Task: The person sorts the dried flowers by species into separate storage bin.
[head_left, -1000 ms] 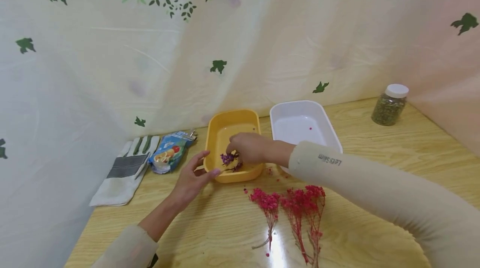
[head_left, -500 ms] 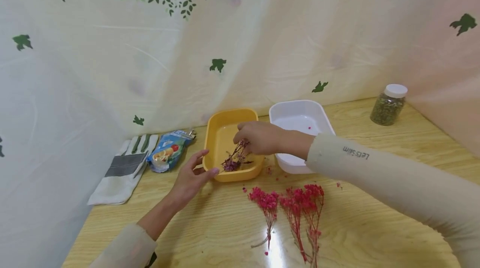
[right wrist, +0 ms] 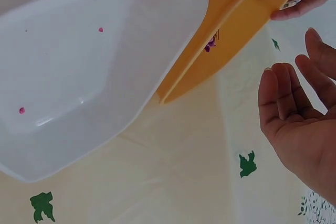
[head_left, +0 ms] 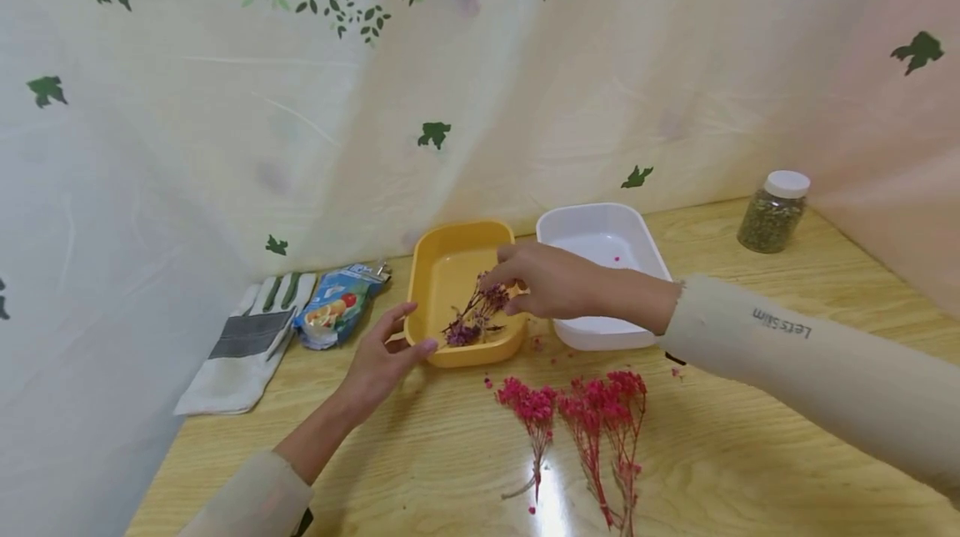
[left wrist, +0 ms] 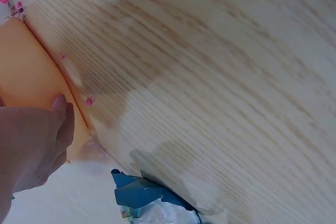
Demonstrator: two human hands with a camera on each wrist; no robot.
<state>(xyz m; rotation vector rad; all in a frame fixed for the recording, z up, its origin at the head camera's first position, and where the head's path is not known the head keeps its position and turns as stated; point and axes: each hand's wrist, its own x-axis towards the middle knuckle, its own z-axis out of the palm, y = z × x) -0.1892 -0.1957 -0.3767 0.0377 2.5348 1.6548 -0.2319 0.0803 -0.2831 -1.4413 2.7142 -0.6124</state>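
Dried purple flowers (head_left: 467,330) lie in the yellow tray (head_left: 442,266), their stems slanting up to the right. My left hand (head_left: 375,372) holds this tray at its front left corner, thumb at the front rim and fingers along the side. Over the tray's right side hovers my right hand (head_left: 566,283), fingers loosely bent. The right wrist view shows nothing in that right hand (right wrist: 304,106). Several bunches of dried red-pink flowers (head_left: 531,404) lie on the table in front of the trays, stems toward me.
A white tray (head_left: 592,247) with a few pink bits stands right of the yellow one. At the left are work gloves (head_left: 251,337) and a blue food pouch (head_left: 336,303). A white-lidded jar (head_left: 774,216) stands back right. Fallen petals dot the wooden table (head_left: 420,454).
My right hand has let go of the purple flowers, which now rest in the yellow tray, and has drawn back to the right. My left hand has stayed on the tray.
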